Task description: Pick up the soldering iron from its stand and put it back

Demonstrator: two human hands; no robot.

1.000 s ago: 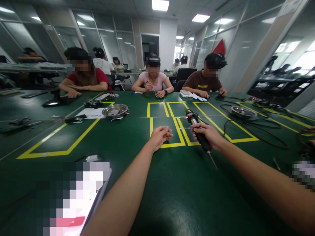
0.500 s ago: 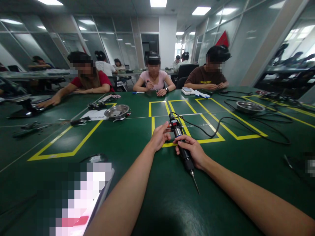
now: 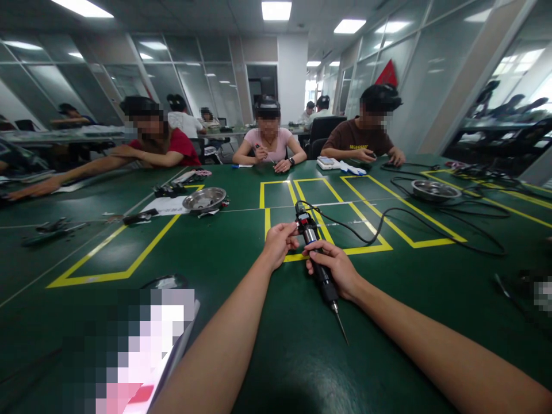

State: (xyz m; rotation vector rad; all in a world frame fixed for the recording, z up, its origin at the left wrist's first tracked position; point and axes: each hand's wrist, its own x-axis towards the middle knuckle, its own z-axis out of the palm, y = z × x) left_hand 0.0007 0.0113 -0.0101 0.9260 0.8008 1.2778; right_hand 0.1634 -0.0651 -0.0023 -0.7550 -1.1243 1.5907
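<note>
A black electric screwdriver (image 3: pixel 321 267) lies slantwise in my right hand (image 3: pixel 334 267), whose fingers wrap round its middle. Its thin bit points down toward me, over the green tabletop. My left hand (image 3: pixel 281 244) is closed at the far end of the tool, thumb and forefinger pinching beside a small red part there. What lies between those fingertips is mostly hidden. From that same end a black cable (image 3: pixel 379 227) runs off to the right across the table.
Yellow tape outlines (image 3: pixel 371 248) mark the green table (image 3: pixel 414 310). Metal bowls stand left (image 3: pixel 204 199) and right (image 3: pixel 435 191). A pixelated bright screen (image 3: pixel 146 351) is at lower left. Black tools (image 3: pixel 47 231) lie farther left. Several people sit opposite.
Both my hands stay nearly in place on the screwdriver; my left fingers are more curled. The co-worker at left reaches farther left, and the dark object by that hand is gone from there.
</note>
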